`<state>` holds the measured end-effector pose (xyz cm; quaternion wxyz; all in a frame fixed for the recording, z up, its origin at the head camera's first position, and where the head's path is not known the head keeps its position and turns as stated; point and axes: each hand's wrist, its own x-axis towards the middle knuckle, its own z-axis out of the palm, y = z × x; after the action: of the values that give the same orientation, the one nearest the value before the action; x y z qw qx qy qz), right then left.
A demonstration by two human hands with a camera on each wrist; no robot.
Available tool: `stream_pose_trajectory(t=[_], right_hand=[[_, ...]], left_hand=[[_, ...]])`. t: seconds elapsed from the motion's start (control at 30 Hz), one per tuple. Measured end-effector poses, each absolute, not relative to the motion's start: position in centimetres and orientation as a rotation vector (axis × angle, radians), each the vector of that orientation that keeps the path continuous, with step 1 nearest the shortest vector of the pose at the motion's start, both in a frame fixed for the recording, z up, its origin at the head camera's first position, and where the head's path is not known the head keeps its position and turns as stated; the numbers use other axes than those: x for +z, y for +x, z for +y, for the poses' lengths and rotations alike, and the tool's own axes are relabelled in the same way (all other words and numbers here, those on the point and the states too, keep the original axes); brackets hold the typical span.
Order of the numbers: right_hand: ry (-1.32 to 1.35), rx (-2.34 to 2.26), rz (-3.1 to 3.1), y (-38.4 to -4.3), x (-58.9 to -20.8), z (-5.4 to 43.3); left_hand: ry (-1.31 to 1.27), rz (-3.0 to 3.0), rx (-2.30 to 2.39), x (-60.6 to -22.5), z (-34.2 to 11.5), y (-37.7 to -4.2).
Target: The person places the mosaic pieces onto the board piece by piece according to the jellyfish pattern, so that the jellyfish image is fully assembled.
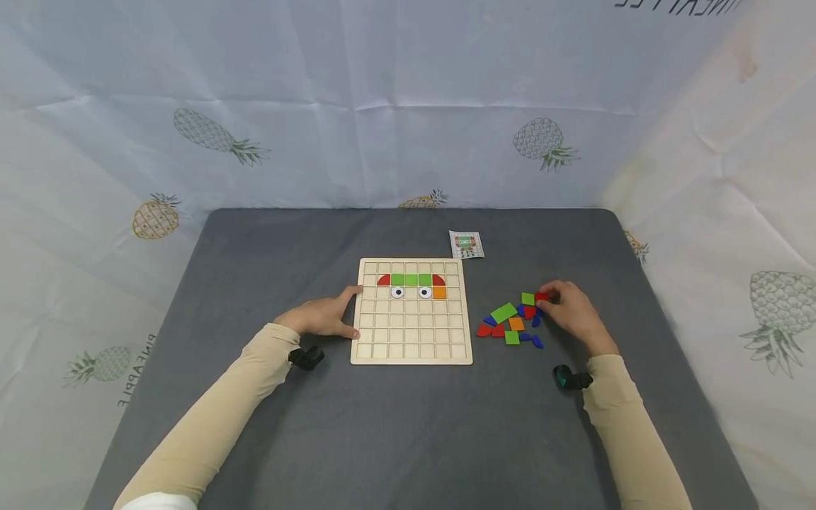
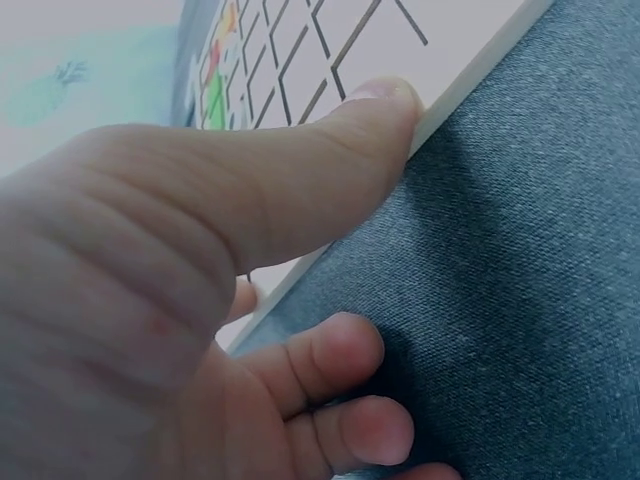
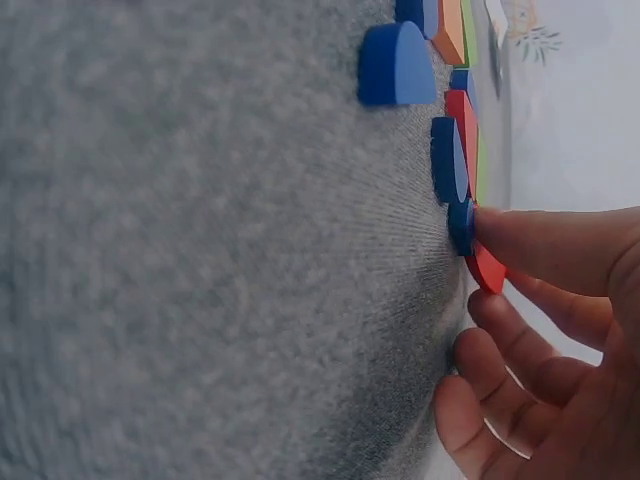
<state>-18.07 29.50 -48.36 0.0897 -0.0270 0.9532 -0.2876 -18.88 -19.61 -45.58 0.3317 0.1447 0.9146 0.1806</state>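
Observation:
A square wooden grid board (image 1: 411, 340) lies flat on the grey table. My left hand (image 1: 321, 316) rests at the board's left edge, thumb and index finger spread apart and touching the rim. In its upper rows sit green squares (image 1: 411, 280), a red quarter-round piece at each end, two eye pieces (image 1: 397, 292) and an orange square (image 1: 439, 292). Right of the board, my right hand (image 1: 571, 312) pinches a red quarter-round piece (image 3: 487, 270) between thumb and fingers, at the edge of a loose pile. A small blue piece (image 3: 461, 228) lies right beside the thumb.
The pile holds several red, blue and green pieces, with an orange square (image 1: 516, 324) among them. A small printed picture card (image 1: 467, 244) lies at the board's top right corner. Pineapple-print cloth (image 1: 382, 142) hangs behind the table.

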Motion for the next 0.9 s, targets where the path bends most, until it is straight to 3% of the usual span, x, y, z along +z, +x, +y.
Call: stream_pose_trajectory(t=[0.43,0.63,0.9], right_hand=[[0.002,-1.148,2.755,-17.6,-47.9,30.2],[-0.054,-1.293,2.674,-17.7,-46.5,29.1],[-0.081,-1.383,2.614,-18.0,-45.8,26.8]], left_hand=[[0.405,2.346,0.794,-46.7,-21.4,-19.0],[0.431,2.444,1.081,-47.3,-22.1,-19.1],[0.456,2.565,1.081,-48.0,-20.9,-19.5]])
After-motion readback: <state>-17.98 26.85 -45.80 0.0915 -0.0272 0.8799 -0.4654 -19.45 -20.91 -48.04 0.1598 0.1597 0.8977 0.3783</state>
